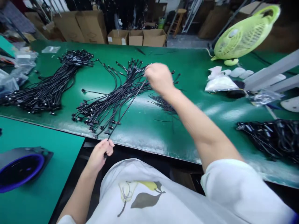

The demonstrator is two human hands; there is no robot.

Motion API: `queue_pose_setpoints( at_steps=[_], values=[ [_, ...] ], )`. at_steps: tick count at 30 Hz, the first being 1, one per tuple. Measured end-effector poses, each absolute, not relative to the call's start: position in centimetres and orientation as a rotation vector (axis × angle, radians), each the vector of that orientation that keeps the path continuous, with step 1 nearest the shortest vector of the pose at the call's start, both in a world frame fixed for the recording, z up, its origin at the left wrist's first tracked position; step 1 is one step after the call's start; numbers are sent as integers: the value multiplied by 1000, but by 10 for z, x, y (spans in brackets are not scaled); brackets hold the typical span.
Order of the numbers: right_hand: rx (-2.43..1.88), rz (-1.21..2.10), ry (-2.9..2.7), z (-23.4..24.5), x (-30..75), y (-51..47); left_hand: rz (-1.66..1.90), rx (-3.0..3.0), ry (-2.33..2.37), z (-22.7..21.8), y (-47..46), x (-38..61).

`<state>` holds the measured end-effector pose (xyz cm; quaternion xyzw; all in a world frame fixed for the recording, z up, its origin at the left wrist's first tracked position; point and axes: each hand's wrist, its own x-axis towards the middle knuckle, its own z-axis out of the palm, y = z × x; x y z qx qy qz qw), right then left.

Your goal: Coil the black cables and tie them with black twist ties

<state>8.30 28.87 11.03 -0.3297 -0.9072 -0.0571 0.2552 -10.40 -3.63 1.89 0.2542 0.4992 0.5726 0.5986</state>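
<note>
A single black cable [128, 107] runs stretched between my two hands. Its lower end is in my left hand [100, 154], closed near the table's front edge, with a dark connector showing below the fingers. My right hand [158, 77], also closed, grips the cable farther up, over the far side of a loose pile of black cables [116, 93]. Small connectors lie at both ends of that pile. Beneath my right forearm is a bunch of thin black ties or wires [164, 102], partly hidden by the arm.
A larger cable bundle [56, 77] lies on the left of the green table [144, 130]. Coiled black cables [273, 137] sit at the right. A green fan [243, 34], white plastic bags [220, 83] and metal posts stand on the right. Cardboard boxes [154, 37] line the back.
</note>
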Motion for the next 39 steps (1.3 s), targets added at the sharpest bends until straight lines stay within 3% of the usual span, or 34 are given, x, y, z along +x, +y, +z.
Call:
queue_pose_setpoints(
  at_steps=[4,8,10,12,15,18,21,25,30,34,37,39],
  values=[
    [-1028,-342,-2199,155,126,287,1457,394,982,11,-37,-140],
    [-1250,-479,-2533,123,161,234,1417,341,903,7,-22,-145],
    [-1165,-357,-2801,94,170,189,1382,465,899,5,-8,-133],
    [-914,-10,-3005,72,171,140,1343,707,948,4,6,-113],
    [-707,351,-3073,67,155,90,1171,1152,1067,8,21,-77],
    [-832,339,-2975,82,146,91,880,1350,1060,16,24,-53],
    [-925,417,-2867,89,167,121,730,1175,899,24,24,-53],
    [-943,612,-2666,68,216,153,969,678,632,37,23,-79],
    [-1033,519,-2520,28,246,147,1465,361,707,51,24,-108],
    [-949,225,-2679,23,226,105,1373,685,926,42,33,-91],
    [-532,343,-2873,36,198,76,1187,1155,1123,31,36,-59],
    [-496,459,-2814,44,185,73,987,1374,1105,27,33,-43]
  ],
)
